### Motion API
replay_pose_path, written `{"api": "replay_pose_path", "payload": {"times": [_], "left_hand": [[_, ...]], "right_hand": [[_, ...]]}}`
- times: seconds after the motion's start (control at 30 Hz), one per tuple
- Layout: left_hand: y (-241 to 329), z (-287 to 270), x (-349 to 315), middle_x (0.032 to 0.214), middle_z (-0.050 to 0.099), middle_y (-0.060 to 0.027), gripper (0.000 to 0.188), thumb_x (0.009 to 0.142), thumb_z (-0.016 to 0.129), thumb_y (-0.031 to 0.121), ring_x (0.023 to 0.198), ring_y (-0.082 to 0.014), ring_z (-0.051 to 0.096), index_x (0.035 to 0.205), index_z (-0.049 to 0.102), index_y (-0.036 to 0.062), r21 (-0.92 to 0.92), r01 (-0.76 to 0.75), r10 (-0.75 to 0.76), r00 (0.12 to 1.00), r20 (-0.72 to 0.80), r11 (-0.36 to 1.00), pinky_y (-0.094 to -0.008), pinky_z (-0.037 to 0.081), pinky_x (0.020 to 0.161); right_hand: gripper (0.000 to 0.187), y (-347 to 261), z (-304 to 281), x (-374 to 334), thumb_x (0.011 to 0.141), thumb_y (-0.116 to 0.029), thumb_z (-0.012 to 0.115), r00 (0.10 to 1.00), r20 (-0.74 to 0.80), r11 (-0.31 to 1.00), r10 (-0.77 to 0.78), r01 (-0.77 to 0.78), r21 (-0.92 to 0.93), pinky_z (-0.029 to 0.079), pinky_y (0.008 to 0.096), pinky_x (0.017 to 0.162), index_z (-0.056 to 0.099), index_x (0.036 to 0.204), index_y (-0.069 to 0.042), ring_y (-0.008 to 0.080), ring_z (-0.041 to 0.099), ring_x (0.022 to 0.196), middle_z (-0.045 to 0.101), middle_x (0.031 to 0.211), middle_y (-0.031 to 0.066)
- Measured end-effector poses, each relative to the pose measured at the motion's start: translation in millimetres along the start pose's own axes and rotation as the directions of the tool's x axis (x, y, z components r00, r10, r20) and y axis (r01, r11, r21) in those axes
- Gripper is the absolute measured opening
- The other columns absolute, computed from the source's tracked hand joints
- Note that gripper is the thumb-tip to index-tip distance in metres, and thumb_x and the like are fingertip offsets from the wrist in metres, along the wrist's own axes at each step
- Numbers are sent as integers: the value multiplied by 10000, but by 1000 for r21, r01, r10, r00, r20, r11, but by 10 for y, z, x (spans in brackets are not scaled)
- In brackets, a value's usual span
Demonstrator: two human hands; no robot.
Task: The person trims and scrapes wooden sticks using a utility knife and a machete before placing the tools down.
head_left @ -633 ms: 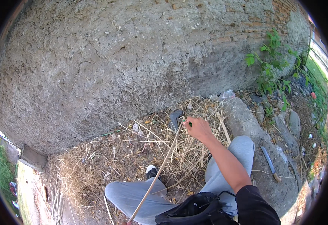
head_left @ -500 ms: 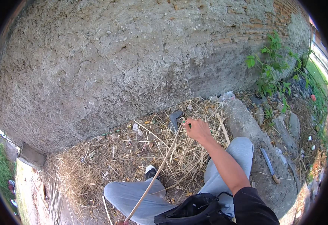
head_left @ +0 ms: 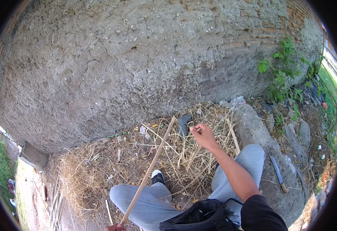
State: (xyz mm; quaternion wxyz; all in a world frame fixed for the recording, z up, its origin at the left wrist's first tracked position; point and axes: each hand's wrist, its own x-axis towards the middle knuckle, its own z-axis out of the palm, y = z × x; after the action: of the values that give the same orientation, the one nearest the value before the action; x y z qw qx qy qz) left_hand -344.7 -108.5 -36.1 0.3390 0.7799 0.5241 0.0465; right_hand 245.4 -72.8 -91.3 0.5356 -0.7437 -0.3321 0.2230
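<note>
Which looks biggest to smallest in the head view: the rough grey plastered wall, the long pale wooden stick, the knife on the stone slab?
1. Rough grey plastered wall, by far the largest.
2. Long pale wooden stick, crossing the dry straw.
3. Knife on the stone slab, smallest; fisheye bending near the rim makes its length unsure.

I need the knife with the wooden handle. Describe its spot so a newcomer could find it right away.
Start at the rough plastered wall and drop to the long grey stone slab right of the straw. The knife lies flat on that slab, beside the person's right knee. It is the only thin metal blade there; the rest is stones and weeds.
</note>
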Motion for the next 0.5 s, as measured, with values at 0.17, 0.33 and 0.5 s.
{"api": "replay_pose_path", "payload": {"times": [0.17, 0.33, 0.5], "left_hand": [[1027, 287, 913, 528, 512, -47, 331, 1061, 446, 263, 409, -135, 469, 928, 554, -20, -463, -44, 164, 961, 223, 885, -313, 376, 393], [1885, 449, 1694, 611, 438, 26, 318, 1079, 395, 295, 465, -37, 360, 997, 552, 31, -662, 48, 224, 921, 319, 748, -211, 325, 408], [2514, 631, 2266, 619, 389, 45, 319, 1080, 377, 314, 460, -39, 337, 945, 518, 62, -746, 151, 233, 894, 384, 649, -213, 314, 388]], "right_hand": [[220, -200, 191, -382, 963, -210, 651, 964, -47, 930, -263, 266, 252, 377, 267, 562, 600, 907, -3, 56, 448, 601, 577, 670, 19], [198, -346, 220, -551, 963, -180, 656, 930, -97, 845, -355, 364, 392, 357, 230, 532, 583, 904, -6, 12, 433, 605, 593, 689, -25], [250, -335, 150, -614, 942, -224, 685, 865, -23, 844, -501, 495, 206, 433, 252, 519, 586, 947, 6, 69, 574, 592, 733, 851, 131]]}}
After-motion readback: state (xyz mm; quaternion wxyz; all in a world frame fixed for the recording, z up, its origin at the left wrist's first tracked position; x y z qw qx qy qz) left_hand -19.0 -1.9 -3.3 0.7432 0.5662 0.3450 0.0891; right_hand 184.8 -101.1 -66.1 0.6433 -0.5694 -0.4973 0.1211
